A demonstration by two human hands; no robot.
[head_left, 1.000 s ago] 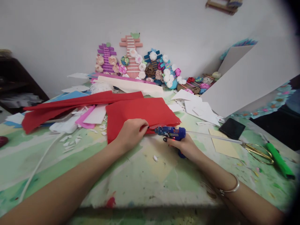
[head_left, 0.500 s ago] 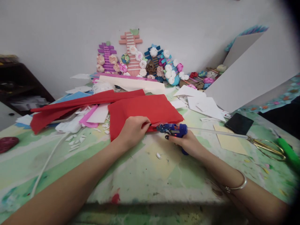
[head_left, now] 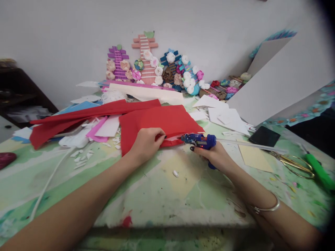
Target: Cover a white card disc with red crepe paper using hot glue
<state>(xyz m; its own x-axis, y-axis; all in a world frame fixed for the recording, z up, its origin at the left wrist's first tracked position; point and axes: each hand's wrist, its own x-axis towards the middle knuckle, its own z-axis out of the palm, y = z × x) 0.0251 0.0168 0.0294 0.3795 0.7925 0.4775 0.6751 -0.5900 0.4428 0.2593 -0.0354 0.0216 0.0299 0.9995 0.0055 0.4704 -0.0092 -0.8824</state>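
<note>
The left forearm comes in over the near left corner of the surface (head_left: 157, 197) and reaches toward the middle. The left hand (head_left: 148, 143) is low, with its back up and its fingers curled; thumb and index finger are together, pinching the near edge of the red sheet (head_left: 159, 118). This sheet lies folded in the middle of the surface, well back from the near edge, and a white layer shows in its opening.

The right forearm, with a silver bracelet (head_left: 270, 208) at the wrist, reaches in across the near edge, on its right part. The right hand (head_left: 218, 155) is closed around the handle of the blue glue gun (head_left: 200, 140), its thumb lying along the side. The gun points left, with its nozzle at the sheet's opening; whether it touches, I cannot tell. A clear glue stick (head_left: 243, 143) sticks out behind it, toward the gold scissors (head_left: 294, 163) near the right edge. The green cutter (head_left: 320, 172) lies just beside them.

Beyond the left edge stands a dark shelf (head_left: 34, 89); its lower compartment holds white items (head_left: 30, 113), perhaps papers, and the content above is too dim to tell.
</note>
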